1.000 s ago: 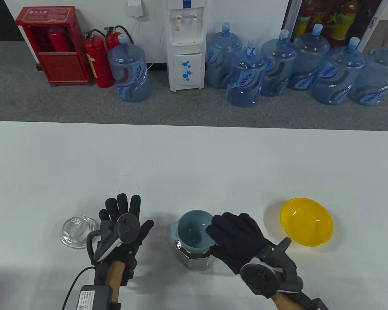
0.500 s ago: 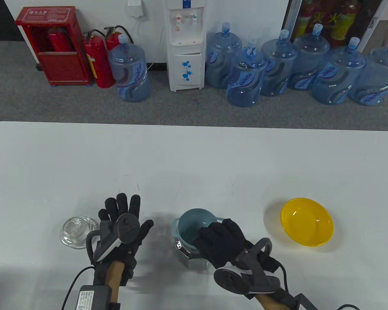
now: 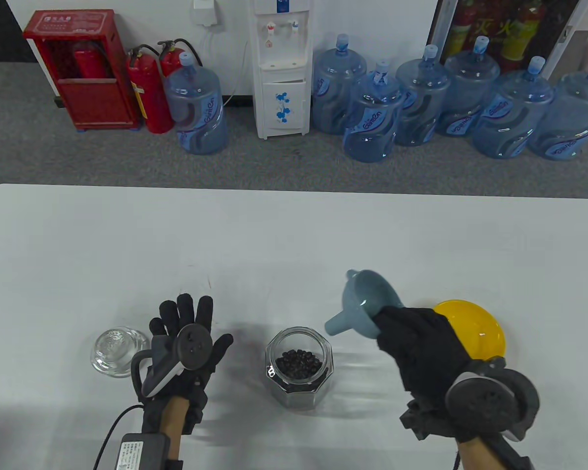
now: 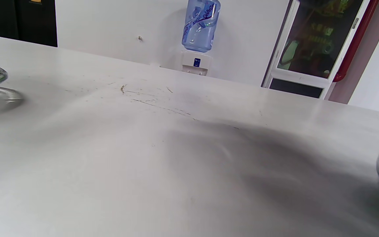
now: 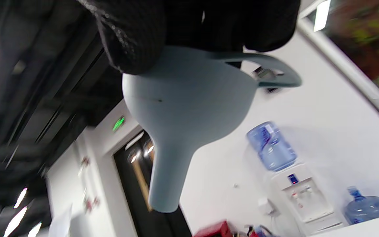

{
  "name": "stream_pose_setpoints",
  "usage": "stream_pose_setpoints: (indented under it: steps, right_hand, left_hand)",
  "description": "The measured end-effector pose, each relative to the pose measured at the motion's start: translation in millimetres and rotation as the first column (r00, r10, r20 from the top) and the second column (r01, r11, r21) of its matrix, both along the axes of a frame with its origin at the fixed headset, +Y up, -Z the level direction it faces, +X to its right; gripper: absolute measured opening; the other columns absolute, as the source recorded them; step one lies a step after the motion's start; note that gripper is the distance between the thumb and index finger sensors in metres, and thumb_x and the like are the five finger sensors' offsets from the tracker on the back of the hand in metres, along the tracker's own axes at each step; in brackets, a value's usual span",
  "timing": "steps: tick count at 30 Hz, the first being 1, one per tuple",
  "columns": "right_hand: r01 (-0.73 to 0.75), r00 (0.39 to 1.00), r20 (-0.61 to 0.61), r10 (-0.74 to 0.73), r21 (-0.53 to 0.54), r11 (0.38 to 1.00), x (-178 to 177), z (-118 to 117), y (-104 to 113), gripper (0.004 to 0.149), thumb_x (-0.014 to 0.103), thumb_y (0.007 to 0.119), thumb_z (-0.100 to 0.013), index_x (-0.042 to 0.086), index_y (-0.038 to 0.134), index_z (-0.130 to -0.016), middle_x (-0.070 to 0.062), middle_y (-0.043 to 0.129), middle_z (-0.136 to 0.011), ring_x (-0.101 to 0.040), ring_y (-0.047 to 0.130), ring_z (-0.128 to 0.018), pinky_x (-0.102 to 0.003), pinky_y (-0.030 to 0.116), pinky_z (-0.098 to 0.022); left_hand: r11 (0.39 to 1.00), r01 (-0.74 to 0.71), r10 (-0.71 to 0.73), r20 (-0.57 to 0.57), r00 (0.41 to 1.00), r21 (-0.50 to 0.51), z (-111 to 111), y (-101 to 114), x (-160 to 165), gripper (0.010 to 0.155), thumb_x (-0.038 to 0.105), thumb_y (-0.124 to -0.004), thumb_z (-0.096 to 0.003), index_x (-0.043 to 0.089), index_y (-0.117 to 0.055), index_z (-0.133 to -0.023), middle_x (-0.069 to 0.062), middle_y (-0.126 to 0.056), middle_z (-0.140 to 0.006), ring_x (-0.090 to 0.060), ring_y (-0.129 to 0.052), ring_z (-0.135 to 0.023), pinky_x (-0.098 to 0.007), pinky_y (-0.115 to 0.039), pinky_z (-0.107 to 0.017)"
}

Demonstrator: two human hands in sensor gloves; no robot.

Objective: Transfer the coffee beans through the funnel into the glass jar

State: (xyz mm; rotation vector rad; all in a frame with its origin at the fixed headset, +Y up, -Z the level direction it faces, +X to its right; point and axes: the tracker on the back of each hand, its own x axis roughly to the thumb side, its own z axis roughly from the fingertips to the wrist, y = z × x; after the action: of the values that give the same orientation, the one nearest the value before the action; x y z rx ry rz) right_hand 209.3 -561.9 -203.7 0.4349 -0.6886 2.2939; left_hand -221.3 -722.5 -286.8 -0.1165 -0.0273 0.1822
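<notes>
The coffee beans (image 3: 299,365) are lying in a dark heap at the bottom of the glass jar (image 3: 299,372), which is standing open on the table (image 3: 294,235) with nothing over its mouth now — half a second ago the blue funnel (image 3: 367,304) was still seated in it. The right hand (image 3: 421,350) is gripping the funnel by its rim and carrying it, tipped with the spout pointing left, up and away toward the yellow bowl (image 3: 485,325), which looks emptied. The transfer itself is looking finished; what is remaining is probably putting the funnel down and closing the jar. The left hand (image 3: 186,352) is resting flat on the table with fingers spread, holding nothing — beside it the glass lid (image 3: 115,350) is waiting, untouched
</notes>
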Motion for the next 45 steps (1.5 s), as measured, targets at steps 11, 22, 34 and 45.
stream_pose_setpoints:
  steps: [11,22,34,45]
  right_hand:
    - [0.222,0.898,0.433,-0.083,-0.281,0.934,115.0,-42.0,-77.8,0.04,0.03,0.077,-0.062,0.013,0.087,-0.097,-0.016,0.091,-0.091,-0.03,0.094,-0.076,-0.058,0.072,-0.067]
    - [0.285,0.864,0.502,0.045,-0.561,0.777,142.1,-66.3,-126.4,0.041,0.029,0.077,-0.062,0.01,0.087,-0.096,-0.019,0.092,-0.088,-0.03,0.096,-0.072,-0.057,0.073,-0.064]
    - [0.287,0.858,0.503,0.102,-0.635,0.718,146.0,-74.9,-135.4,0.043,0.033,0.078,-0.064,0.009,0.084,-0.099,-0.021,0.088,-0.093,-0.035,0.093,-0.076,-0.059,0.069,-0.067]
    - [0.051,0.837,0.502,0.22,-0.471,0.881,110.1,-57.2,-87.4,0.055,0.048,0.071,-0.066,0.018,0.071,-0.112,-0.019,0.065,-0.116,-0.042,0.07,-0.101,-0.063,0.058,-0.074]
  left_hand:
    - [1.0,0.008,-0.008,-0.008,1.0,-0.01,-0.1,0.1,-0.7,0.08,0.065,-0.053,-0.0549,0.031,-0.016,-0.117,-0.014,-0.007,-0.121,-0.048,-0.004,-0.108,-0.061,-0.013,-0.072]
    - [1.0,0.017,-0.017,-0.015,1.0,-0.02,-0.6,1.0,-1.4,0.08,0.065,-0.053,-0.055,0.031,-0.016,-0.117,-0.015,-0.007,-0.121,-0.048,-0.004,-0.108,-0.06,-0.013,-0.072]
    - [0.999,0.027,-0.027,-0.025,0.999,-0.025,-1.9,1.9,-2.8,0.08,0.065,-0.053,-0.0551,0.031,-0.016,-0.117,-0.014,-0.006,-0.121,-0.048,-0.002,-0.107,-0.06,-0.012,-0.072]
    - [1.0,0.016,-0.016,-0.005,1.0,-0.006,-1.0,3.1,0.2,0.08,0.065,-0.053,-0.055,0.031,-0.016,-0.117,-0.014,-0.006,-0.121,-0.048,-0.002,-0.107,-0.06,-0.012,-0.072]
